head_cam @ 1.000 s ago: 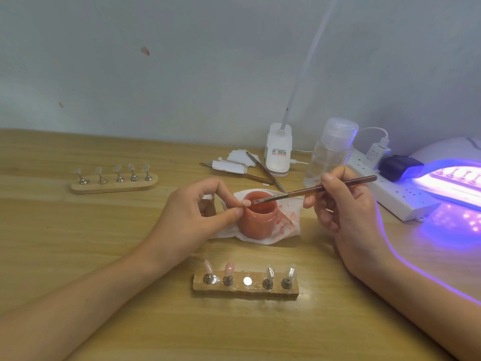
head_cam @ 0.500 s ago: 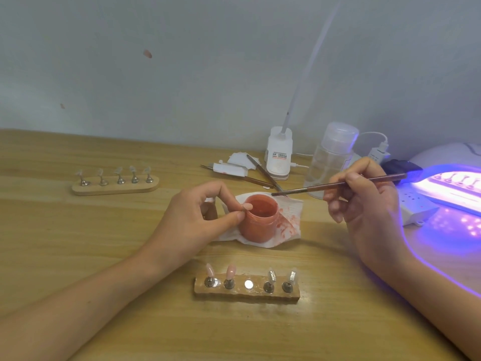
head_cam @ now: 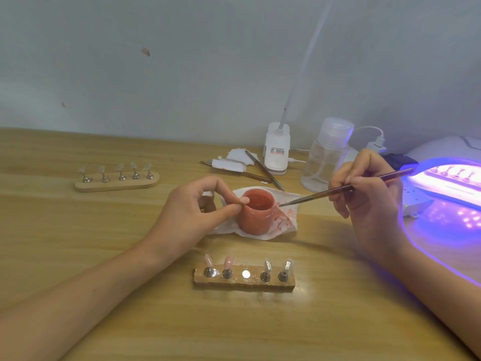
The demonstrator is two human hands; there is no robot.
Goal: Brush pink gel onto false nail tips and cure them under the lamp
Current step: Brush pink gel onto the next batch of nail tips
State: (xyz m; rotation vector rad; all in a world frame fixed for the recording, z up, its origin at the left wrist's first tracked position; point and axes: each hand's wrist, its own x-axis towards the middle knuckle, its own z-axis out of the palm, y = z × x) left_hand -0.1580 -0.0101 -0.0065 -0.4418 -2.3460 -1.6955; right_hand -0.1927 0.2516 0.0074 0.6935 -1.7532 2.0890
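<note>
- Left hand (head_cam: 192, 212) pinches a pink nail tip (head_cam: 244, 200) at 9 o'clock on the rim of the gel jar (head_cam: 257, 217).
- Right hand (head_cam: 369, 204) grips the brush (head_cam: 346, 188), its bristles just off the jar's 3 o'clock.

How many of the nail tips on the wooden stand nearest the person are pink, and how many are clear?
Pink tips: 2
Clear tips: 2
Empty spot: 1
Total: 4 tips on the 5 spots of the stand.
</note>
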